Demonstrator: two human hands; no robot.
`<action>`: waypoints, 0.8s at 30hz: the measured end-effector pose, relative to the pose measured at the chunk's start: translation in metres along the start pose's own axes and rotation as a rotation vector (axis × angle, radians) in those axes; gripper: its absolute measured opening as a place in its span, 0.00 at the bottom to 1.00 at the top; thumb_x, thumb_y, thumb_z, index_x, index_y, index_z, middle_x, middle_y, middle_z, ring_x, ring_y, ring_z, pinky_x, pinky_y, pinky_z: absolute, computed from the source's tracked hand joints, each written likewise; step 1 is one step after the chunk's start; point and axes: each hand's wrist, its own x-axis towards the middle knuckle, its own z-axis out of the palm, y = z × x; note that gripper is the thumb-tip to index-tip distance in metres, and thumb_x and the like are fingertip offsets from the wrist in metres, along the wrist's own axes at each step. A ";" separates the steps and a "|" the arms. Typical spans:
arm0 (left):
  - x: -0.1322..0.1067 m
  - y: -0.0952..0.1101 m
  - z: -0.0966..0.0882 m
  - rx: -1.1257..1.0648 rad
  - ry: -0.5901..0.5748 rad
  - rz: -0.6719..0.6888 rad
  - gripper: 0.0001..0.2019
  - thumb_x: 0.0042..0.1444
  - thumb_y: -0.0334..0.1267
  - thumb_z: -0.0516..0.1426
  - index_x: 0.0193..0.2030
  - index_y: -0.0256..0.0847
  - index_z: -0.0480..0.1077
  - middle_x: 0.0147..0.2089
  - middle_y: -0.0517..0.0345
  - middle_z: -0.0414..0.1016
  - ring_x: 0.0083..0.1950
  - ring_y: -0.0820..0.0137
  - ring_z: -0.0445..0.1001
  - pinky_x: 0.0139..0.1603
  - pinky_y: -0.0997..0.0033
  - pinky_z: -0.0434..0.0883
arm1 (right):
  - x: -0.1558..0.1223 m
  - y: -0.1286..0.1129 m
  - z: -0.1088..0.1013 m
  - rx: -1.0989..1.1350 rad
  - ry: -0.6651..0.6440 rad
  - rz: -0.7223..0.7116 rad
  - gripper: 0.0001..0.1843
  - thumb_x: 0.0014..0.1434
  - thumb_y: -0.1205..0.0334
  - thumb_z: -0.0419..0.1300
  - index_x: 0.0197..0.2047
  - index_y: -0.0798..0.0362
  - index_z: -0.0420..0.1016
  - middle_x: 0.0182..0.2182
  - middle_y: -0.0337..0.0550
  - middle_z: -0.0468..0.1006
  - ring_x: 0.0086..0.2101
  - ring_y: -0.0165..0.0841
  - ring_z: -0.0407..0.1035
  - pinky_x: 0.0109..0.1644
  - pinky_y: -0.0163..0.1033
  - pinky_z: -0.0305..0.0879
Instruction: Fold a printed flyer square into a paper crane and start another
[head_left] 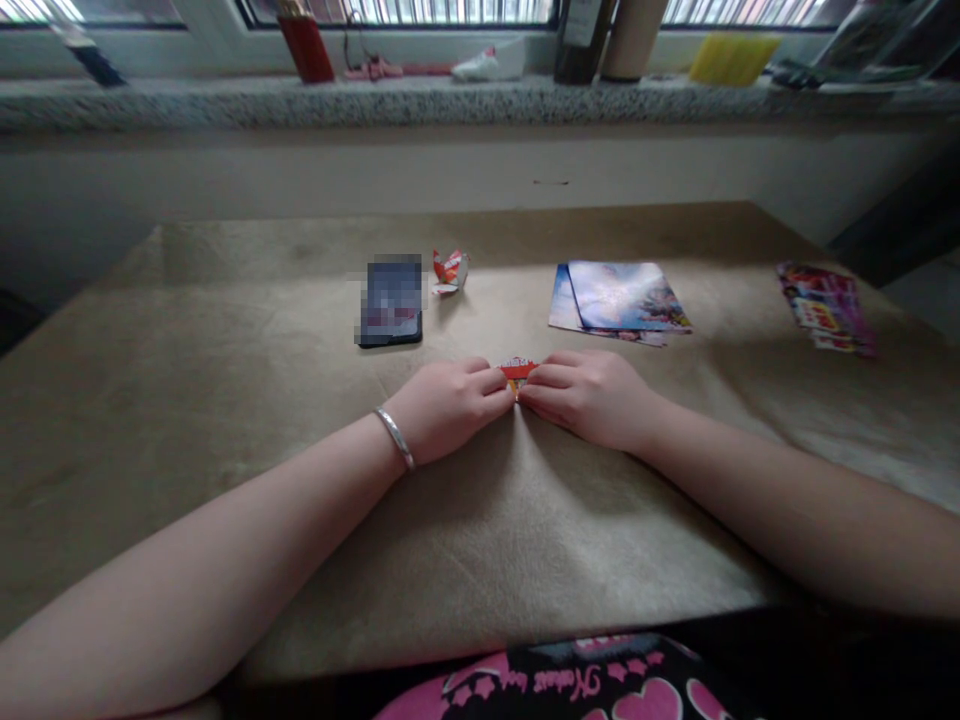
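Observation:
In the middle of the table, a small piece of red and orange printed paper (517, 370) lies between my two hands. My left hand (459, 405), with a silver bangle (395, 438) at its wrist, has its fingers closed on the paper's left side. Opposite it, my right hand (592, 397) pinches the right side, and the fingertips of both hands nearly meet at the near edge. Much of the paper is hidden under the fingers. Just beyond stands a folded red and white paper piece (450, 272).
A dark phone (391, 300) with a blurred screen lies beyond my left hand. Several glossy picture sheets (628, 295) overlap beyond my right hand. Pink printed packets (825, 308) lie at the table's right. Bottles and a yellow object (733, 59) line the stone windowsill (420, 103).

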 end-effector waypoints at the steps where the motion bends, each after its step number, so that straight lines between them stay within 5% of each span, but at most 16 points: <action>1: 0.000 0.000 0.000 -0.007 -0.001 -0.016 0.09 0.63 0.32 0.50 0.38 0.39 0.71 0.38 0.55 0.74 0.36 0.71 0.70 0.35 0.73 0.69 | 0.000 0.000 0.000 0.006 0.006 0.000 0.11 0.64 0.63 0.52 0.36 0.53 0.76 0.32 0.41 0.78 0.33 0.32 0.66 0.31 0.37 0.54; 8: -0.003 0.002 0.001 -0.070 0.019 -0.056 0.10 0.63 0.34 0.49 0.40 0.40 0.73 0.37 0.56 0.75 0.36 0.70 0.71 0.37 0.71 0.70 | -0.002 0.004 0.003 0.084 0.025 -0.015 0.11 0.64 0.63 0.53 0.38 0.54 0.77 0.33 0.44 0.79 0.33 0.32 0.67 0.35 0.36 0.59; 24: -0.004 -0.001 0.003 -0.184 0.047 -0.070 0.12 0.63 0.37 0.49 0.44 0.41 0.74 0.45 0.57 0.78 0.40 0.70 0.73 0.42 0.71 0.72 | 0.003 0.004 0.011 0.392 0.061 0.196 0.09 0.59 0.65 0.56 0.33 0.56 0.77 0.28 0.45 0.74 0.31 0.31 0.66 0.35 0.35 0.61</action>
